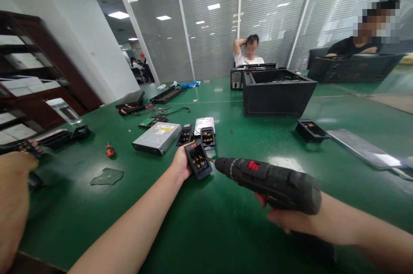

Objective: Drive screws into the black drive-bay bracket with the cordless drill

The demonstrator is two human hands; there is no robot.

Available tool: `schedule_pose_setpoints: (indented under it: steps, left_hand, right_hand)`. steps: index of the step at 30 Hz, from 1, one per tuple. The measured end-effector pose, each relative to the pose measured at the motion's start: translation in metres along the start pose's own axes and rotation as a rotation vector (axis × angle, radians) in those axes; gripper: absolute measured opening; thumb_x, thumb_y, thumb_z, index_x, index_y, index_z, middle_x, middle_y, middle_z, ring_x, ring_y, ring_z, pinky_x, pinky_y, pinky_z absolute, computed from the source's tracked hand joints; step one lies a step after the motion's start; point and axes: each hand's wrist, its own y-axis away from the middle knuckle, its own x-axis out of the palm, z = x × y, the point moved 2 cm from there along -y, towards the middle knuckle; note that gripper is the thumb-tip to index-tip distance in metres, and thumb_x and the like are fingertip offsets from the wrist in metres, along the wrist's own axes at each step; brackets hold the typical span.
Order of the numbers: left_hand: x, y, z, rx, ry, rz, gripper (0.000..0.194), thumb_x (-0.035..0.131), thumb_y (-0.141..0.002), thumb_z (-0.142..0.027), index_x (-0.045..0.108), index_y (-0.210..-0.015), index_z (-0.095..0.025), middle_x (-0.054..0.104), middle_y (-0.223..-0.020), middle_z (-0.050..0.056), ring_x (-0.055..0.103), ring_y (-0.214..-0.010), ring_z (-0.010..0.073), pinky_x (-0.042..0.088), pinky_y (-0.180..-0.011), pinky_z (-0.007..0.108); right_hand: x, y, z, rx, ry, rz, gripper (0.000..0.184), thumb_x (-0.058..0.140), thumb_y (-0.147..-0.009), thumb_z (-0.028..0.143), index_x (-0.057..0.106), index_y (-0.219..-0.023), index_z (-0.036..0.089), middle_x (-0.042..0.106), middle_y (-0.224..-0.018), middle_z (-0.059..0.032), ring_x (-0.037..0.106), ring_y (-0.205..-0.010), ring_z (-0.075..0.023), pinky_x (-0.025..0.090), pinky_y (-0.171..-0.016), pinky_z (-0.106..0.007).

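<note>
The left hand [183,165] is clamped on the black box [199,163], fingers at its left side, and holds it tilted above the green table [135,205], open face towards the camera. Brass-coloured pieces show inside it. The right hand [288,219] is closed round the grip of the drill [271,181], which points left. The bit [210,160] reaches the right side of the box; it seems to touch, though the thin tip is hard to make out.

Just beyond the box, two similar trays [207,136] stand near the hard disk [204,124], also with brass-coloured pieces inside. The optical drive [157,137] lies to their left, with the green board [149,121] and dark cables [172,112] behind it. Nearer the left side are the orange-handled screwdriver [110,151] and a glass shard [107,177].

On the right, another tray [310,131] sits beside a flat pale device [364,149]. The large black case [274,97] stands farther back. Across the table, one person [249,52] has a raised arm, and another [358,41] is behind a second case [351,67]. At the left edge, a co-worker's arm [14,179] reaches in near dark parts [58,138].
</note>
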Motion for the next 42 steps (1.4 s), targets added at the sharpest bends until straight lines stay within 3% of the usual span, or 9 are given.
schedule_pose_setpoints:
  steps: [11,19,35,42]
  left_hand:
    - [0.0049,0.0048,0.0003,0.002,0.013,-0.003,0.018,0.053,-0.07,-0.024,0.064,-0.08,-0.013,0.068,-0.067,0.011,0.065,-0.058,0.0261,0.052,-0.054,0.041]
    - [0.0055,0.005,0.0001,-0.03,0.019,-0.055,0.02,0.054,-0.07,-0.024,0.064,-0.082,-0.013,0.068,-0.067,0.011,0.065,-0.057,0.0269,0.052,-0.053,0.042]
    - [0.0055,0.0025,0.0001,0.026,0.017,-0.02,0.016,0.053,-0.07,-0.025,0.062,-0.076,-0.014,0.067,-0.064,0.01,0.064,-0.055,0.0264,0.053,-0.053,0.043]
    - [0.0046,0.0003,0.0015,0.033,0.008,-0.005,0.015,0.053,-0.07,-0.025,0.062,-0.074,-0.014,0.066,-0.063,0.009,0.065,-0.056,0.0264,0.053,-0.054,0.042]
  right_hand:
    - [0.0001,0.0012,-0.0061,0.02,-0.03,0.003,0.024,0.06,-0.08,0.017,0.055,-0.103,0.019,0.06,-0.078,0.0004,0.058,-0.06,-0.0135,0.053,-0.058,-0.028]
    - [-0.0003,0.0004,-0.006,0.026,-0.03,-0.007,0.023,0.06,-0.079,0.018,0.055,-0.102,0.019,0.058,-0.072,0.0019,0.058,-0.06,-0.0144,0.053,-0.058,-0.029]
    - [-0.0008,0.0004,-0.0009,0.017,-0.033,-0.004,0.023,0.06,-0.078,0.016,0.055,-0.1,0.019,0.056,-0.068,0.004,0.057,-0.059,-0.0143,0.052,-0.057,-0.028]
    - [-0.0009,0.0024,-0.0019,0.033,-0.027,0.0,0.025,0.059,-0.079,0.015,0.053,-0.103,0.019,0.059,-0.077,0.0005,0.059,-0.061,-0.0143,0.054,-0.058,-0.03]
